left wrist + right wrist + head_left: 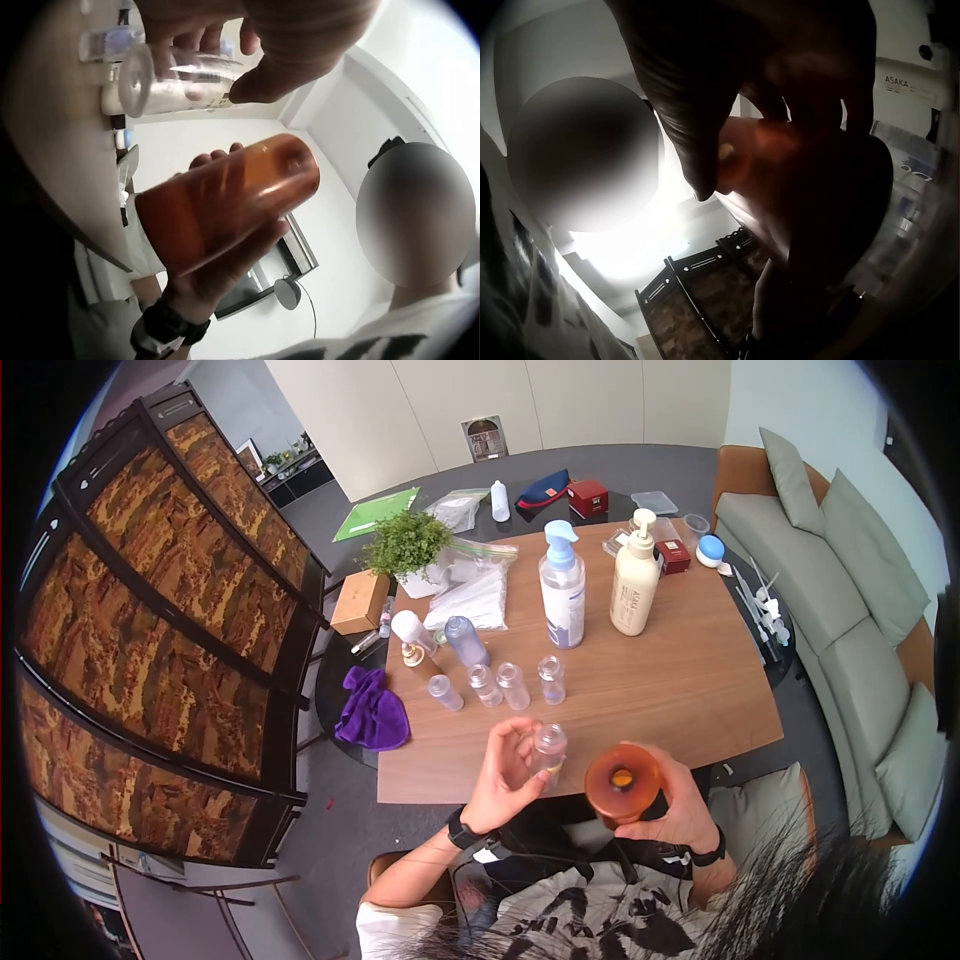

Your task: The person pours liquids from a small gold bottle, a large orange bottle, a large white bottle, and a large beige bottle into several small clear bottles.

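Note:
My left hand holds a small clear bottle over the table's near edge, fingers behind it and the thumb near its lower end. Just to the right, my right hand grips a translucent amber bottle, with thumb and fingers around its side. From above, its round end shows a small opening at the centre. The left wrist view shows the amber bottle tilted, a short distance from the clear one. Several small clear bottles stand upright on the table beyond my left hand.
A pump bottle with a blue top and a cream pump bottle stand mid-table. A potted plant, plastic bags and a cardboard box sit at the left. A purple cloth hangs by the left edge.

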The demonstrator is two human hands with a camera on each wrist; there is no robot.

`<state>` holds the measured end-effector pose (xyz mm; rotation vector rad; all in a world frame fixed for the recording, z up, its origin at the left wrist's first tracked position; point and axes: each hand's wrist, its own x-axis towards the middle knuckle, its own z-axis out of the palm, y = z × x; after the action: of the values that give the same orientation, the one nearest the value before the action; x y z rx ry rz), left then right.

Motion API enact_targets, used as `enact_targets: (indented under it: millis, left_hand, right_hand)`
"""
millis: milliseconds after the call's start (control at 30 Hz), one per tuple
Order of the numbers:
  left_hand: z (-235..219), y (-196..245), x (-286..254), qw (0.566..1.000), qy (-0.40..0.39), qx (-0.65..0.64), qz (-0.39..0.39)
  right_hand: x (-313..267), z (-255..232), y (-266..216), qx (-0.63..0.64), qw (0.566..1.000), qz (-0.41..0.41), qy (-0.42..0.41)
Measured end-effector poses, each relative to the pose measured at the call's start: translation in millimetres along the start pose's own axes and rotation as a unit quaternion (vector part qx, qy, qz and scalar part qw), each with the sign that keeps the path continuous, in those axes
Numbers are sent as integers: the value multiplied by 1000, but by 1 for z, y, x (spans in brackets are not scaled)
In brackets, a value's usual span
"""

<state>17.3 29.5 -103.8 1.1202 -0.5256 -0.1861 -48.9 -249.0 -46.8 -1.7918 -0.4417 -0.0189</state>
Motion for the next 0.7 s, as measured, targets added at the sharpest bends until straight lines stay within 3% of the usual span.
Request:
enact_targets:
  millis: [33, 133, 333, 433, 533, 700]
  left_hand:
    - [-8, -1, 1, 1000, 5, 20, -11]
    - [-25, -14, 4, 997, 8, 43, -65]
    - [-24, -10, 11, 989, -50, 95, -104]
    - [-23, 8, 11, 976, -69, 198, -61]
    - [-28, 13, 7, 969, -57, 227, -77]
    - [-28, 7, 3, 974, -40, 219, -33]
  right_hand:
    - [-2, 3, -1, 40, 999, 13, 21]
    - [-7, 0, 7, -13, 999, 3, 30]
    - [18, -22, -21, -201, 978, -62, 1]
    - [37, -30, -31, -241, 969, -49, -27]
    - [50, -33, -36, -304, 950, -44, -49]
    - [66, -26, -51, -332, 937, -45, -100]
